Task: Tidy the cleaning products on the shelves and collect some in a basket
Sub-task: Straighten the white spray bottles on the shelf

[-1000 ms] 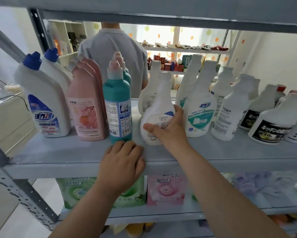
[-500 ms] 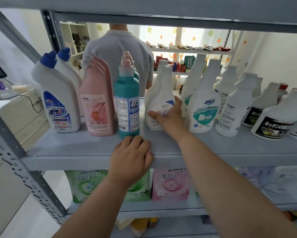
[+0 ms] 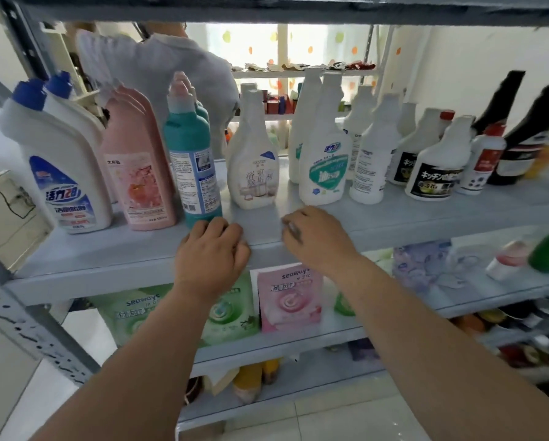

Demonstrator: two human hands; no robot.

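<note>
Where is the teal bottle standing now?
In the head view, the teal bottle stands left of centre, between the pink bottle and a white spray bottle, just behind the left hand.

On the middle shelf (image 3: 108, 249) the bottles stand upright in rows running front to back. From the left: white bottles with blue caps (image 3: 60, 173), pink bottles (image 3: 139, 179), a teal bottle (image 3: 190, 160) with a pale cap, then a white bottle with a beige label (image 3: 254, 167) (no trigger head fitted), a white bottle with a green label (image 3: 325, 167) and black-labelled white bottles (image 3: 435, 176) farther right. On the lower shelf (image 3: 298, 340) green pouches (image 3: 133, 313) and a pink pouch (image 3: 289, 300) stand facing forward
</note>
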